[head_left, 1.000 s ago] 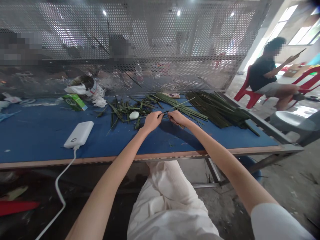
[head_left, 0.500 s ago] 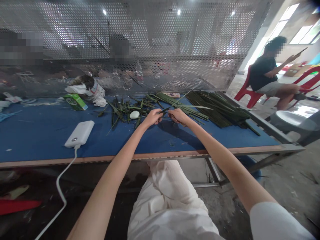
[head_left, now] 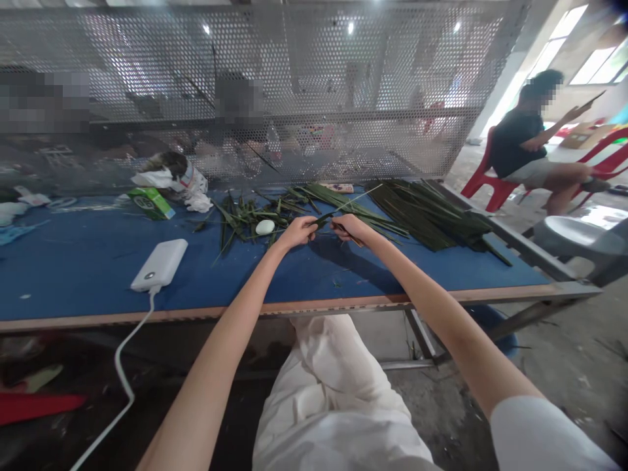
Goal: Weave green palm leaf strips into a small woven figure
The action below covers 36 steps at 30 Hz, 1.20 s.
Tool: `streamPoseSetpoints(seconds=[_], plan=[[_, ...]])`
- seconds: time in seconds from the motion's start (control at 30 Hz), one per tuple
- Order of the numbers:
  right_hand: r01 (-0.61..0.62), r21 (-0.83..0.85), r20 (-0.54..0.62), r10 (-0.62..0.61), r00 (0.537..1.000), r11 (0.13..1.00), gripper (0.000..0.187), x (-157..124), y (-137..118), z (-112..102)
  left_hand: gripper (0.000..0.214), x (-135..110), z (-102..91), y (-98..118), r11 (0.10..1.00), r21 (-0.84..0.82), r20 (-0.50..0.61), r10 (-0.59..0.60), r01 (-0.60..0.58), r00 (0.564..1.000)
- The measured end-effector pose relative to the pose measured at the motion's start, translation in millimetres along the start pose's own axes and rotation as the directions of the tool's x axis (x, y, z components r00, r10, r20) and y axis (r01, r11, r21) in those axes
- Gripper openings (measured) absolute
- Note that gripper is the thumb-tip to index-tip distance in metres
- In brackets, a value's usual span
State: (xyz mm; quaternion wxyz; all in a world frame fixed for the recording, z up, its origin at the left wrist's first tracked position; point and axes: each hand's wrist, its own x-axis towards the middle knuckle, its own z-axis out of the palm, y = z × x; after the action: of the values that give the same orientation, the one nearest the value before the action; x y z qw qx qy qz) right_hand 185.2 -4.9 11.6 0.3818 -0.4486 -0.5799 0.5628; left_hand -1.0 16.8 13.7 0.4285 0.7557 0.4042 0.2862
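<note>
Both arms reach out over a blue table (head_left: 73,275). My left hand (head_left: 298,231) is closed in a pinch on a thin green leaf strip (head_left: 348,202) that runs up and to the right. My right hand (head_left: 349,228) is closed on the same strip just beside it, a few centimetres away. A loose pile of cut green leaves (head_left: 248,216) lies behind the left hand, with a small white egg-shaped object (head_left: 265,227) in it. A neat stack of long dark leaves (head_left: 432,212) lies to the right of my hands.
A white power bank (head_left: 159,264) with a cable hanging off the front edge lies at left. A green carton (head_left: 151,203) and crumpled wrapping (head_left: 171,175) sit at the back. A perforated metal screen (head_left: 294,85) closes the far side. A person sits on a red chair (head_left: 483,186) at right.
The strip's free end has swung upward and then settled a little lower. My hands have drawn slightly closer together; the view shifted a little.
</note>
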Motion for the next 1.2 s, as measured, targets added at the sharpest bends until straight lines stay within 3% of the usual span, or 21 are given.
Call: streamPoseSetpoints(seconds=[0.23,0.5,0.7,0.97,1.2], plan=[[0.009,-0.020,-0.028,-0.010,1.000,1.000,0.033,3,6,-1,0.029,3,1.7,-5,0.974,0.224,-0.097,0.068,-0.045,0.993],[0.026,0.004,-0.002,-0.026,1.000,1.000,0.036,0,5,0,0.028,-3,6.3,-1,0.873,0.478,-0.183,0.208,-0.098,0.961],[0.057,-0.081,0.041,-0.054,0.998,0.995,0.038,0,11,5,0.028,-2,9.0,-2,0.853,0.512,-0.164,0.216,-0.105,0.962],[0.050,-0.018,0.035,-0.049,0.998,0.999,0.035,-2,9,8,0.028,-4,11.5,1,0.851,0.515,-0.172,0.215,-0.099,0.961],[-0.022,0.089,0.061,0.016,0.998,0.996,0.036,-8,-1,7,0.024,-6,14.0,1,0.749,0.661,-0.222,0.269,-0.059,0.937]])
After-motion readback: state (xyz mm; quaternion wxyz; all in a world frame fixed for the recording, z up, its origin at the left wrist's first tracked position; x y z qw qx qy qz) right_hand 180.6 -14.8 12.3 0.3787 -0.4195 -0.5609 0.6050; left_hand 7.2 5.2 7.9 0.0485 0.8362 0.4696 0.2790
